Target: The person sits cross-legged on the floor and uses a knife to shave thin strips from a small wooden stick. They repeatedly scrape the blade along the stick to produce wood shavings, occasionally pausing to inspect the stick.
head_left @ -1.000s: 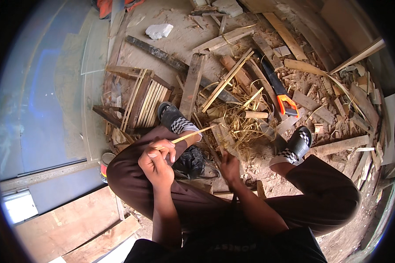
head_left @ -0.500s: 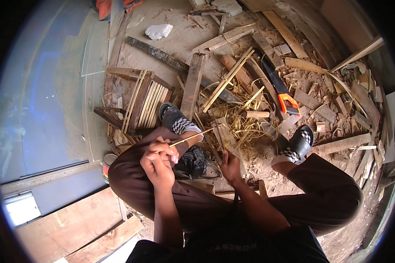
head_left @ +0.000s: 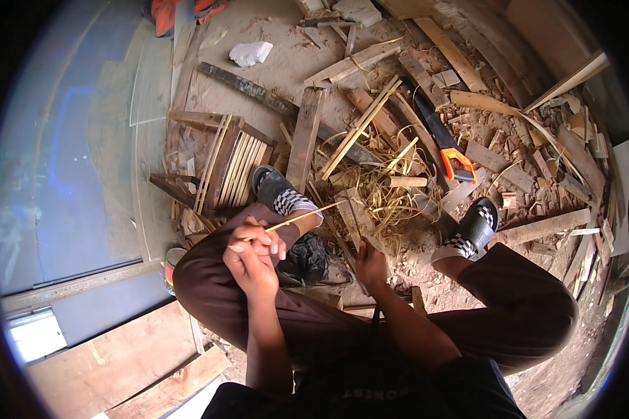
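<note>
My left hand [head_left: 254, 260] is closed around a thin pale bamboo stick [head_left: 302, 218], above my bent left knee. The stick slants up to the right, away from my fingers. My right hand [head_left: 371, 266] is a fist around what looks like a knife [head_left: 355, 218] with a narrow dark blade pointing up and away. The blade's tip lies close to the stick's far end; whether they touch I cannot tell. My right fist hides most of the handle. Curled thin shavings [head_left: 391, 209] lie in a heap on the ground beyond my hands.
A saw [head_left: 444, 140] with an orange and black handle rests among scrap boards [head_left: 306, 140] to the right. A slatted wooden frame [head_left: 234, 164] stands at left, beside a large bluish sheet [head_left: 70, 160]. A black plastic bag [head_left: 307, 260] lies between my legs; a white stone [head_left: 250, 54] lies farther off.
The fingers of my left hand have shifted, and more of the stick's near end shows across them. The knife has moved very slightly; both hands stay in nearly the same place.
</note>
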Tool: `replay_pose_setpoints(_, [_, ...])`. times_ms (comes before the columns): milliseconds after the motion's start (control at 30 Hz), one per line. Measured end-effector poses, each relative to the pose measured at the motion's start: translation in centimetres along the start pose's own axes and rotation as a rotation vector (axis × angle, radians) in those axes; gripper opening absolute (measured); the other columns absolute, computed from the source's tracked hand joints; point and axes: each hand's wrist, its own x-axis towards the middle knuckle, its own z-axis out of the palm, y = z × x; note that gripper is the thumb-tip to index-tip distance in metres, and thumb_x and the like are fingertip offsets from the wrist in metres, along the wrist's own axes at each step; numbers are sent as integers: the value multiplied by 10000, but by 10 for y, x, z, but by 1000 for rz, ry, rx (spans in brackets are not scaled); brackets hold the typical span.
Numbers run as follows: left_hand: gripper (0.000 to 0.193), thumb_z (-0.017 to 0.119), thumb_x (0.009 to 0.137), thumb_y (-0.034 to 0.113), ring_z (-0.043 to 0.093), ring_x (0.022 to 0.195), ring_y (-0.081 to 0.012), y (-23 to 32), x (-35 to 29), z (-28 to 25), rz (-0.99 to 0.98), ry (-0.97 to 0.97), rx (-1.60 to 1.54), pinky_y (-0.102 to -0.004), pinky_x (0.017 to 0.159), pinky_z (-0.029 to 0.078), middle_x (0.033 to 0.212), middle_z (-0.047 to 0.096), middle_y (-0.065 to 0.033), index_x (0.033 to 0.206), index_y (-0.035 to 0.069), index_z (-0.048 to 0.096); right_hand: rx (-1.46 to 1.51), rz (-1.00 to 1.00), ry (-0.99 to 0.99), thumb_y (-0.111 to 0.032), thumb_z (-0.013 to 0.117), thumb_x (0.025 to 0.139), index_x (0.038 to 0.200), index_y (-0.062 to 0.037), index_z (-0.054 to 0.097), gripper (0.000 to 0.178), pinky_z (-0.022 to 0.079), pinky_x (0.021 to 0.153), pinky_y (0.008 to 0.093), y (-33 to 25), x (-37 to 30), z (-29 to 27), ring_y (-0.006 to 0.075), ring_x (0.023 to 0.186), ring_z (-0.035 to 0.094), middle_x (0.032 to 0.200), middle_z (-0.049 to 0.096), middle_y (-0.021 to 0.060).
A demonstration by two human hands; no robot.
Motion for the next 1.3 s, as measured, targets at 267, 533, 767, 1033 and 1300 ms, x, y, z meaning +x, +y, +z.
replay_pose_setpoints(267, [527, 329, 1110, 443, 490, 640, -163, 1, 0, 0, 5, 5, -46, -301, 507, 476, 887, 442, -106, 906, -21, 470, 276, -312, -37, -230, 508, 1045, 1328, -55, 634, 356, 549, 823, 477, -63, -22, -7, 465, 978, 684, 1021, 698, 292])
replay_pose_setpoints(533, [525, 330, 1109, 450, 489, 629, -160, 0, -1, 2, 11, 38, -21, -300, 502, 469, 875, 436, -95, 904, -14, 466, 64, 3, -52, -284, 473, 1048, 1122, -24, 662, 330, 533, 732, 546, 8, 3, 3, 486, 886, 676, 878, 684, 295])
replay_pose_setpoints(767, [506, 358, 1116, 411, 475, 627, -149, 1, 5, 7, 17, 141, 14, -299, 511, 472, 760, 417, -47, 904, -19, 521, -82, 51, -28, -374, 439, 1049, 1266, -61, 643, 432, 558, 745, 531, 45, 8, 15, 493, 860, 683, 898, 700, 284])
replay_pose_setpoints(1033, [380, 484, 1093, 272, 500, 540, -134, -2, -5, 15, 170, 235, 258, -313, 530, 536, 634, 489, -60, 929, -59, 573, 271, -383, -70, -238, 469, 1075, 1477, -4, 489, 466, 537, 714, 390, -58, -18, 3, 211, 764, 660, 923, 705, 191])
replay_pose_setpoints(1300, [314, 488, 1086, 199, 505, 535, -126, -2, -10, 10, 171, 284, 280, -331, 526, 564, 611, 480, -57, 891, -42, 537, 272, -59, -242, -189, 487, 1056, 1472, -97, 517, 427, 548, 753, 427, -63, -34, -1, 374, 829, 725, 986, 715, 273])
